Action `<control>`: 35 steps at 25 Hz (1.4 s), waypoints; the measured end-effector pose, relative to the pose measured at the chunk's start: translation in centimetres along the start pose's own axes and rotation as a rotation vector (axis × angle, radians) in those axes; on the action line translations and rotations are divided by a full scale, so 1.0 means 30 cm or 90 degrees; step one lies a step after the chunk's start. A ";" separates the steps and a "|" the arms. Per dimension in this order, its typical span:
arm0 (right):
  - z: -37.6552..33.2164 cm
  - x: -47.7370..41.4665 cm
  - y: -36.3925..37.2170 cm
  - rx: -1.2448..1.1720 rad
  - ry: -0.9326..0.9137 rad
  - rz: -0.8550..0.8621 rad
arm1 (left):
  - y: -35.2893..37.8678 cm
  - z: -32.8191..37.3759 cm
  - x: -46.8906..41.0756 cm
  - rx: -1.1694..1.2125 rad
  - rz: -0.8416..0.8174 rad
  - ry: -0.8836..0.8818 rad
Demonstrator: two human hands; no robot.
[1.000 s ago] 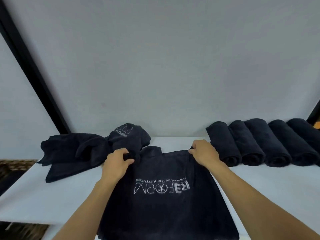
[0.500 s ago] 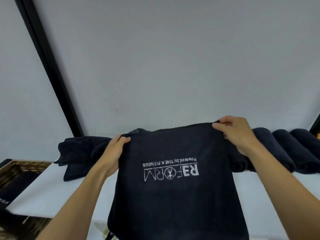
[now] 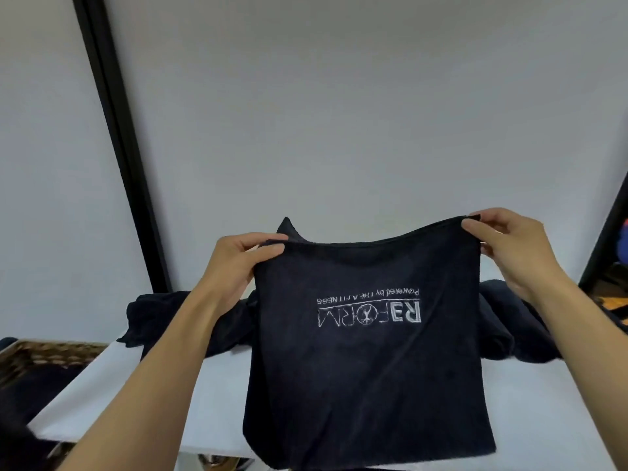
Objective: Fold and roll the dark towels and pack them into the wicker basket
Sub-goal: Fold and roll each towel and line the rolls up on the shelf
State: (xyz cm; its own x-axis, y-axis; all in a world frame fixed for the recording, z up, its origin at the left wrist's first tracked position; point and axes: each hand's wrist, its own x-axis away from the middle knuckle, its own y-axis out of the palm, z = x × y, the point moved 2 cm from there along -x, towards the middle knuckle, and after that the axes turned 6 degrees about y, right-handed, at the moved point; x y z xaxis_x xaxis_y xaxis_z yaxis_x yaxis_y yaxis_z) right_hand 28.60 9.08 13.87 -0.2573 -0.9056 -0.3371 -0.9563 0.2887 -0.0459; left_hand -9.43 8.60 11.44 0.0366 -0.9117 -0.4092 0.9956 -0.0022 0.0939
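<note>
A dark towel (image 3: 367, 379) with an upside-down white logo hangs in front of me above the white table (image 3: 210, 399). My left hand (image 3: 238, 263) pinches its top left corner and my right hand (image 3: 509, 246) pinches its top right corner, so the top edge is stretched between them. Behind it at the left lies a loose heap of dark towels (image 3: 163, 321). Rolled dark towels (image 3: 509, 331) lie behind it at the right, mostly hidden. The wicker basket (image 3: 37, 355) stands low at the far left with dark cloth inside.
A grey wall fills the background, with a black upright post (image 3: 115, 141) at the left. Another dark frame edge (image 3: 608, 226) stands at the far right. The table's front edge runs along the bottom of the view.
Both hands have lifted the logo towel off the table and spread its top edge wider. My view has tilted upward, so the rolled towels are now mostly covered.
</note>
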 end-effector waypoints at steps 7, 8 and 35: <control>-0.065 0.012 -0.060 -0.142 -0.029 -0.029 | 0.045 0.098 -0.003 0.039 -0.012 0.065; -0.069 0.014 -0.063 -0.153 -0.033 -0.033 | 0.049 0.103 -0.003 0.041 -0.023 0.061; -0.150 -0.005 0.000 -0.208 -0.094 -0.084 | -0.041 0.170 -0.021 -0.029 0.002 0.117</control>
State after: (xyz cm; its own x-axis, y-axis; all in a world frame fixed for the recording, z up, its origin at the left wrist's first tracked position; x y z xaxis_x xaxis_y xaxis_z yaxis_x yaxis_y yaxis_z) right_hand 28.02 7.80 18.16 -0.1294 -0.8671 -0.4811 -0.9798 0.0373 0.1964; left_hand -11.12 7.07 16.22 0.0500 -0.8212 -0.5685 0.9982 0.0219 0.0562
